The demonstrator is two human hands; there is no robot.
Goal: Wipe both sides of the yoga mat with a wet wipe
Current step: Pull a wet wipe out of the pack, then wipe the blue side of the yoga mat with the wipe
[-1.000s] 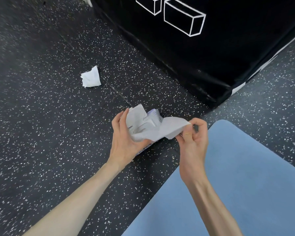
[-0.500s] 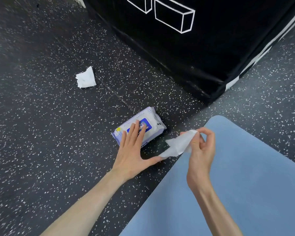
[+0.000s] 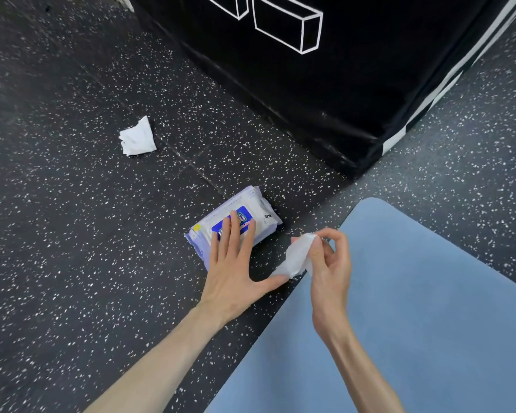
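Observation:
A light blue yoga mat (image 3: 414, 308) lies flat on the floor at the lower right, its rounded corner pointing up. A pale purple pack of wet wipes (image 3: 262, 216) with a blue label lies on the floor just left of that corner. My left hand (image 3: 233, 263) presses flat on the pack with straight fingers. My right hand (image 3: 330, 263) pinches a white wet wipe (image 3: 297, 257) by its upper end, and the wipe hangs bunched over the mat's edge, touching my left thumb.
A crumpled white wipe (image 3: 138, 138) lies on the black speckled rubber floor (image 3: 72, 248) to the far left. A large black padded box (image 3: 325, 84) with white line drawings stands close behind the pack and the mat's corner.
One second ago both hands held the wipe stretched above the pack. My left hand has since let go and come down flat on the pack; my right hand keeps the wipe, now bunched.

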